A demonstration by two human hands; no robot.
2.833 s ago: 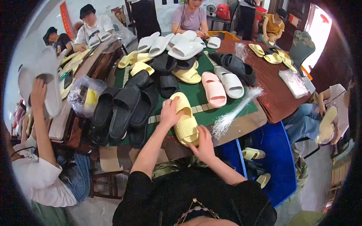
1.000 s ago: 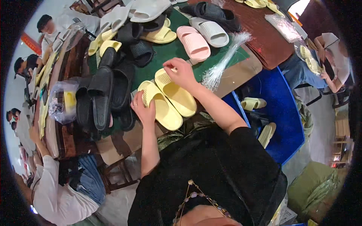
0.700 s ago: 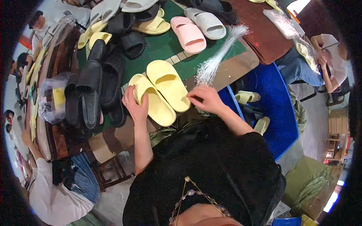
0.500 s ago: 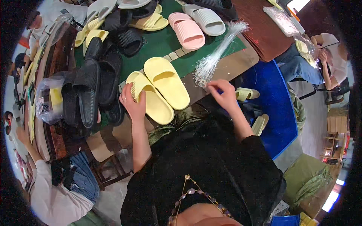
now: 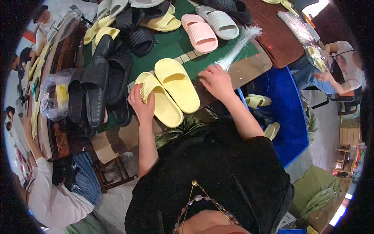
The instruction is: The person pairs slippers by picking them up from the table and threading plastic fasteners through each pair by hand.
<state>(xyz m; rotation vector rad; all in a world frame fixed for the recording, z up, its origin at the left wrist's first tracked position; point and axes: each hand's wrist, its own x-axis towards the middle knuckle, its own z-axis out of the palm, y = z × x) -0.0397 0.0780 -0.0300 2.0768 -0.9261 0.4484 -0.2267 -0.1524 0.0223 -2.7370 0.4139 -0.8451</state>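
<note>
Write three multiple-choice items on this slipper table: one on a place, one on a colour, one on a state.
1. Where does the left hand rest?
A. on the nearer pale yellow foam slipper
B. on the pink ribbed slipper
C. on a black slipper

2. What colour is the ribbed slipper beside the pink one?
A. red
B. grey
C. green

3. How is the right hand placed?
A. raised high in the air
B. inside a bag
C. at the base of the bundle of thin clear plastic strands

Key: 1 A, its fingers lie along that slipper's edge; 2 B, it lies grey right beside the pink one; 3 C, the fingers meet the strand ends.
</note>
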